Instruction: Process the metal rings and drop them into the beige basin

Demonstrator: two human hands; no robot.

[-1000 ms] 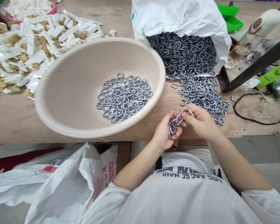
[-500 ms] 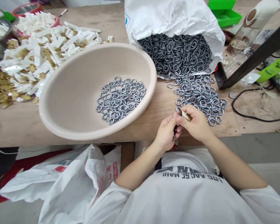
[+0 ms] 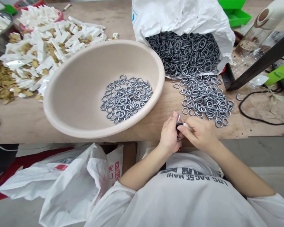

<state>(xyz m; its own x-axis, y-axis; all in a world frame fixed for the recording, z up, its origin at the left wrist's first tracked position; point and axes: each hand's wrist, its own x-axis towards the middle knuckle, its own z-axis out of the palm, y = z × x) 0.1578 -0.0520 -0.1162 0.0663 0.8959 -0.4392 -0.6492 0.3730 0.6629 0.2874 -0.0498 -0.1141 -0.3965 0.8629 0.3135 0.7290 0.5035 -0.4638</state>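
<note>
My left hand is closed on a grey ring, which shows at the fingertips. In my right hand is a small tool with a pale handle and a dark end; its exact kind is unclear. The dark end meets the ring between the two hands. Fingers cover most of both things. Just beyond my right hand lies a loose pile of grey rings. To the left, a beige basin holds many similar rings, several showing a gap.
A white sack full of rings opens toward me behind the pile. White and tan pieces are heaped at left. A dark metal bar slants up at right, near a black cable. White bags hang below the table edge.
My hands have come slightly nearer to me, and the tool's dark end has turned down onto the ring. The ring now shows above my left fingers. The whole view has shifted slightly.
</note>
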